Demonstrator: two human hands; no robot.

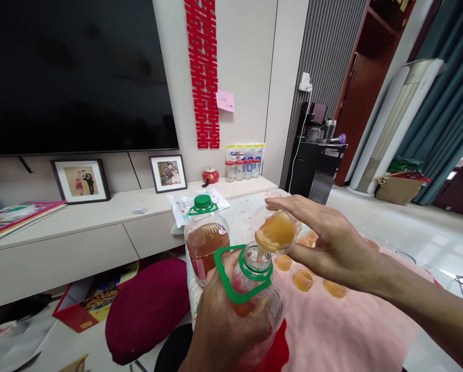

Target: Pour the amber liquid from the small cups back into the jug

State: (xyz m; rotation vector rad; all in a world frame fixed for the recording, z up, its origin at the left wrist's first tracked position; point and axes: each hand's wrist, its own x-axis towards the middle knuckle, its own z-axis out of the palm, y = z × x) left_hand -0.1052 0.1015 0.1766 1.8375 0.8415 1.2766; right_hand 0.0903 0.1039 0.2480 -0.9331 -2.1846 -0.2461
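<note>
My left hand (231, 325) is wrapped round the neck and shoulder of a clear plastic jug (277, 310), whose green carry ring (239, 298) hangs at its open mouth. Above that mouth my right hand (324, 237) grips a clear plastic cup (274, 231), tilted to the left. Amber liquid runs from the cup's lip into the jug's neck. Just behind stands a second jug (207, 243) with a green cap, filled with reddish-brown liquid. Several small cups of amber liquid (303, 280) sit on the pink cloth (332, 330) to the right.
A dark red round stool (149, 310) stands at the left, near a red box (76, 310). On the white cabinet (99, 227) are framed photos (168, 173), a red pot (210, 175) and several red-lidded jars (239, 170). A television (72, 77) hangs above.
</note>
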